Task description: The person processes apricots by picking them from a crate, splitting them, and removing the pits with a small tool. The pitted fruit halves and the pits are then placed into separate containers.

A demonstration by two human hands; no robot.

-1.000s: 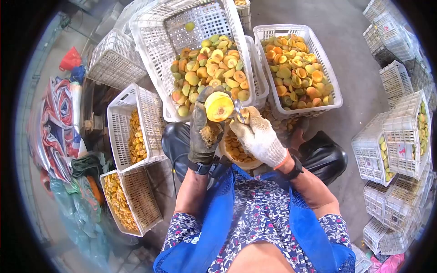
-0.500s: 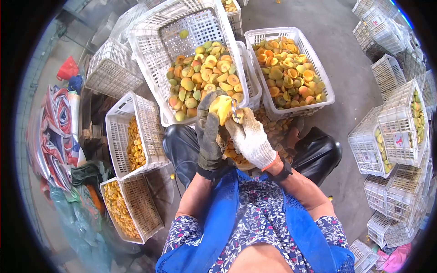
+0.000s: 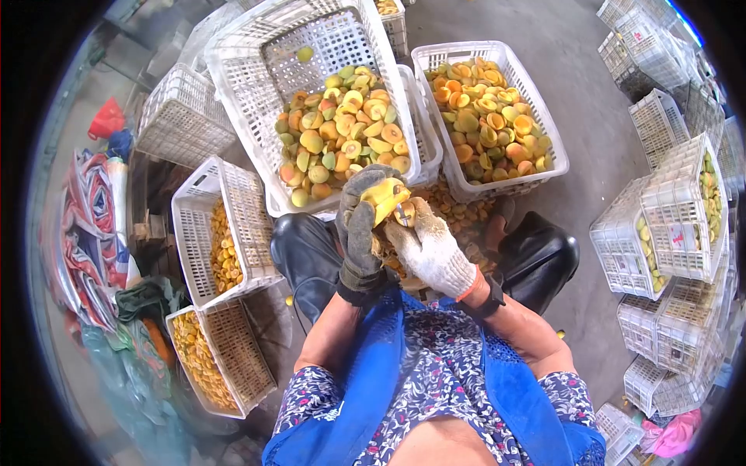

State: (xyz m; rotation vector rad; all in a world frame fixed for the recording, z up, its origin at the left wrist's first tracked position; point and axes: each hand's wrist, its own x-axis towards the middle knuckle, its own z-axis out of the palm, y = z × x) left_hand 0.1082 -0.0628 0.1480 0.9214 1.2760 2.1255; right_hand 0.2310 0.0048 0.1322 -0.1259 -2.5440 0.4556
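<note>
My left hand [image 3: 360, 237], in a dark grey glove, is closed around a yellow halved peach-like fruit [image 3: 381, 197], cut side toward the right. In a white knitted glove, my right hand [image 3: 437, 252] grips a small metal pitting tool [image 3: 405, 213], its looped blade right against the fruit. The tool's handle is mostly hidden by the fingers. Both hands meet above my lap. Just beyond them a tilted white crate [image 3: 409, 109] holds many fruit halves [image 3: 342, 132]. More hollowed halves [image 3: 493, 124] fill a second white crate [image 3: 561, 147] to its right.
Two tipped crates [image 3: 252, 233] with orange pieces stand on the left. Further left lie striped sheeting [image 3: 97, 225] and a red scoop-like object [image 3: 107, 118]. Stacked crates [image 3: 684, 210] of fruit line the right side. Loose pieces [image 3: 462, 208] lie between my knees.
The blade has shifted from near the fruit's upper right edge to slightly lower, and the fruit has turned in my left hand. Both hands stay close together.
</note>
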